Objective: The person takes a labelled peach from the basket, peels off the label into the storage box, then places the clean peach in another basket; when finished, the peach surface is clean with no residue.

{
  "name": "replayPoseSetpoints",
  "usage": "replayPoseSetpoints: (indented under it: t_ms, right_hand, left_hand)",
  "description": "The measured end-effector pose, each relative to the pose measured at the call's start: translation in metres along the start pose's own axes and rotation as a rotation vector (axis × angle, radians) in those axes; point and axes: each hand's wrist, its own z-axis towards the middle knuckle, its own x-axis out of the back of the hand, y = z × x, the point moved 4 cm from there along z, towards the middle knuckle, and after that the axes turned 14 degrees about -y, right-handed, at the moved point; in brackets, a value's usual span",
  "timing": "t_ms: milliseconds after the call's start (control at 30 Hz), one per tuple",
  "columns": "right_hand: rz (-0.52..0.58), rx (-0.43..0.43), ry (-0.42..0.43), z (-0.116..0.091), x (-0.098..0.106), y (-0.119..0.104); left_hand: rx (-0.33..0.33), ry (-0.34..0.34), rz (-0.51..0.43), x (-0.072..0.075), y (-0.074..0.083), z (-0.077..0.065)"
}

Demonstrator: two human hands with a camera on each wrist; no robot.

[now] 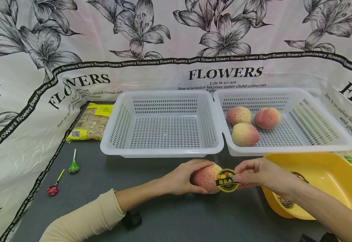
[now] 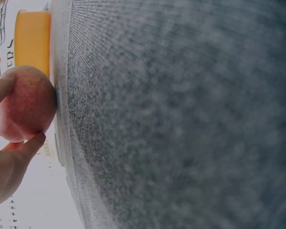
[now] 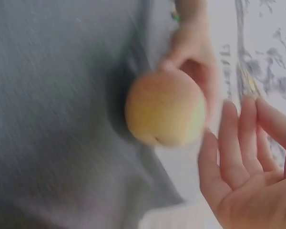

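Note:
My left hand [image 1: 180, 178] grips a pink-and-yellow peach [image 1: 204, 178] on the dark table, in front of the two white baskets. In the left wrist view its fingers curve round the reddish side of the peach [image 2: 28, 102]. Between thumb and fingertips my right hand [image 1: 265, 176] pinches a round black-and-gold sticker [image 1: 225, 185] with fruit printed on it. The sticker overlaps the right side of the peach in the head view. The right wrist view shows the peach's yellow end [image 3: 164, 109] facing the right hand [image 3: 243, 176].
The right white basket [image 1: 291, 149] holds three peaches [image 1: 245, 134]; the left white basket [image 1: 164, 152] stands beside it. A yellow basin [image 1: 324, 181] with round stickers [image 1: 286, 201] lies under my right forearm. Two lollipops [image 1: 74, 167] and a yellow packet [image 1: 91, 122] are at left.

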Motion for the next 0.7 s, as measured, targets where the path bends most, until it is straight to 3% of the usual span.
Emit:
replayPoseSetpoints:
  t_ms: [167,400,700]
  right_hand:
    - [-0.041,-0.022,-0.016,-0.016,0.023,0.005]
    - [-0.058,-0.078,-0.036,-0.052,0.068,0.032]
    - [-0.109,-0.368,0.080,-0.103,0.122,0.075]
  left_hand:
    - [0.006,0.002,-0.001,0.002,0.000,-0.001]
    - [-0.001,0.006,-0.005,0.002,0.000,-0.001]
    - [-0.014,0.005,-0.007,0.005,0.001,-0.001]
